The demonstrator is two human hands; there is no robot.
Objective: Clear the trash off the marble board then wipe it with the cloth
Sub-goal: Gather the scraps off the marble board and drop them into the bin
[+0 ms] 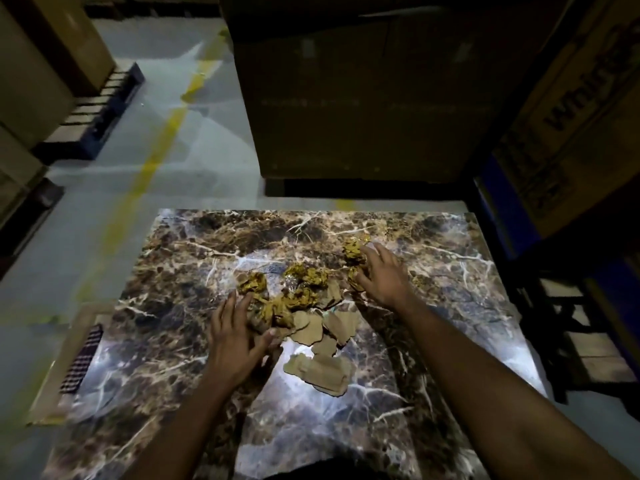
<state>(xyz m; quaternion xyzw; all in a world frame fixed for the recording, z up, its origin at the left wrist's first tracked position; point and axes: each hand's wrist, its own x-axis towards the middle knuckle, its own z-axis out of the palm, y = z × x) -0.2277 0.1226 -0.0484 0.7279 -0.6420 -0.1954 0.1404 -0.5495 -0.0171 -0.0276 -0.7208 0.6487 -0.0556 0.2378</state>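
2 hands, left hand [235,336] and right hand [382,277], fingers spread, raked trash [298,299] across the marble board [166,341]; loose cardboard scraps [317,370] risked slipping off.

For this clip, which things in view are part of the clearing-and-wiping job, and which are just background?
Part of the job:
marble board
crumpled gold wrappers
torn cardboard scraps
checked cloth
left hand
right hand

Just lying about:
large cardboard boxes
pallet
yellow floor line

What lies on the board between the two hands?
In the head view, crumpled gold wrappers and torn cardboard scraps lie on the board between the left hand and right hand.
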